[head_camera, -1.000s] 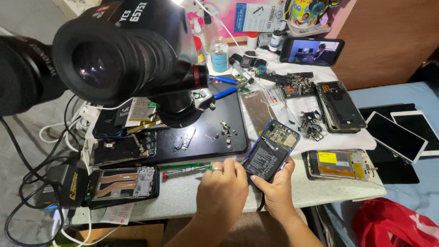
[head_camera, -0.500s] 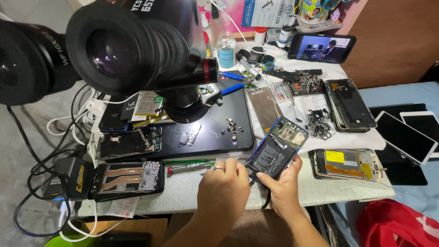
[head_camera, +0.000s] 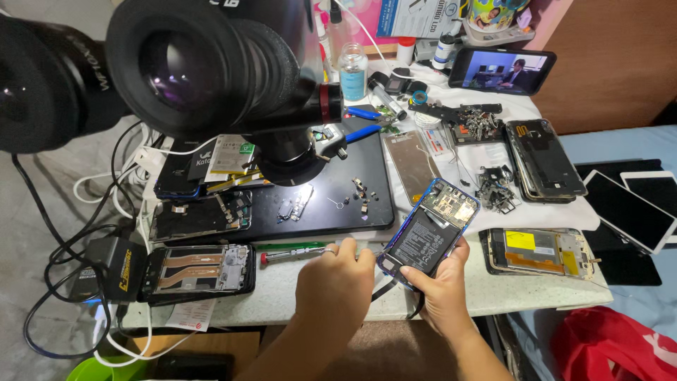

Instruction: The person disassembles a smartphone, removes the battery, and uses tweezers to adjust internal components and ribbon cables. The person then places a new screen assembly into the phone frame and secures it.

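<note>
While the right hand (head_camera: 441,293) grips the opened phone (head_camera: 430,233) by its lower end above the table's (head_camera: 522,293) front edge, its blue-rimmed shell shows a black battery and a circuit board. The left hand (head_camera: 335,282), fingers curled, touches the phone's lower left edge, near a green-handled screwdriver (head_camera: 293,252).

Bright, even overhead light, soft short shadows. Faint glare on the black mat (head_camera: 345,190) and the microscope eyepiece (head_camera: 190,63). Eyepiece looming close, blurred, stretched by wide-angle distortion; sharp focus everywhere below it. Dimmer beneath the surface (head_camera: 282,296).
</note>
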